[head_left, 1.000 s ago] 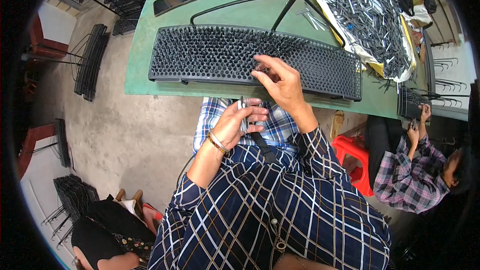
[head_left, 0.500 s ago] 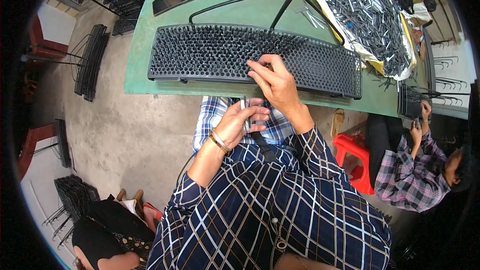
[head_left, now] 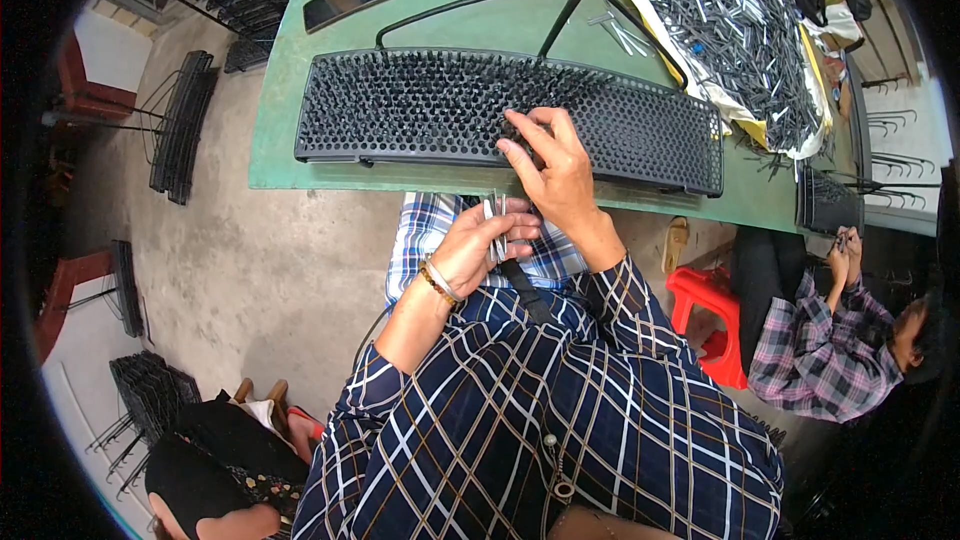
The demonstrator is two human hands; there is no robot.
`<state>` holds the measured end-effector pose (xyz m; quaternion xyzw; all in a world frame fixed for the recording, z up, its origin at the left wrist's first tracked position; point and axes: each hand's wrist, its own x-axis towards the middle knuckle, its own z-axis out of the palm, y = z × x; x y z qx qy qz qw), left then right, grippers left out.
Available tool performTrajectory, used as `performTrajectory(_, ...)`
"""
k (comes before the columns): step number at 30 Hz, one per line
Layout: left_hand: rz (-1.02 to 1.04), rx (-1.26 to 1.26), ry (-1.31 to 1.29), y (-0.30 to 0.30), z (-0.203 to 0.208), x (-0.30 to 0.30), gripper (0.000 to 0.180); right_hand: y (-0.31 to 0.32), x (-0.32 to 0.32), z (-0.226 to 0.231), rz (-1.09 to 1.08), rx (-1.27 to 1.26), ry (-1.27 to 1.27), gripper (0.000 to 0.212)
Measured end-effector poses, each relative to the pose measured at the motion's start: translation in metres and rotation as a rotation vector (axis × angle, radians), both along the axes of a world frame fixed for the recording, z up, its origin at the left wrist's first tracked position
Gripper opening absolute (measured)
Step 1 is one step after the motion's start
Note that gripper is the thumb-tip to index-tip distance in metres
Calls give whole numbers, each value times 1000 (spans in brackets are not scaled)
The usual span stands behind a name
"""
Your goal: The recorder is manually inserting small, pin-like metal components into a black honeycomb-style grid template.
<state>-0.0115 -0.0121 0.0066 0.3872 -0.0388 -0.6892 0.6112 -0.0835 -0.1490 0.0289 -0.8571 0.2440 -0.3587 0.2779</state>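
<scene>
A long black perforated rack [head_left: 640, 130] with a bent metal rod frame [head_left: 470, 2] lies across the table in front of me. Small dark pieces stand crowded in its left and middle holes; the right end shows bare holes. My right hand [head_left: 562, 175] is over the rack's middle, thumb and forefinger apart at the edge of the filled part, with nothing visible between them. Below the table edge, my left hand [head_left: 470, 248] is closed around several thin grey metal pins [head_left: 495, 220], which stick up past its fingers.
An open sack of loose metal pins [head_left: 735, 40] lies at the far right, with a few strays [head_left: 622, 32] beside it. A phone [head_left: 350, 0] rests at the back left. To the right, a co-worker [head_left: 830, 340] sits by a red stool [head_left: 705, 325]; another person [head_left: 225, 470] is lower left.
My right thumb and forefinger have spread apart, the forefinger moving slightly right and away from me. The left hand stays almost still, its pins fanned a little more into view.
</scene>
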Motion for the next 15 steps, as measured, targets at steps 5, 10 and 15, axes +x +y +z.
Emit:
performTrajectory(5,-14,-3,2,1,-3,1,27,-8,7,6,216,-110,-31,22)
performTrajectory(10,5,18,21,1,0,1,24,-12,8,-3,147,-139,-84,14)
performTrajectory(15,-3,-2,91,4,-7,5,22,-8,4,-4,148,-118,-32,15)
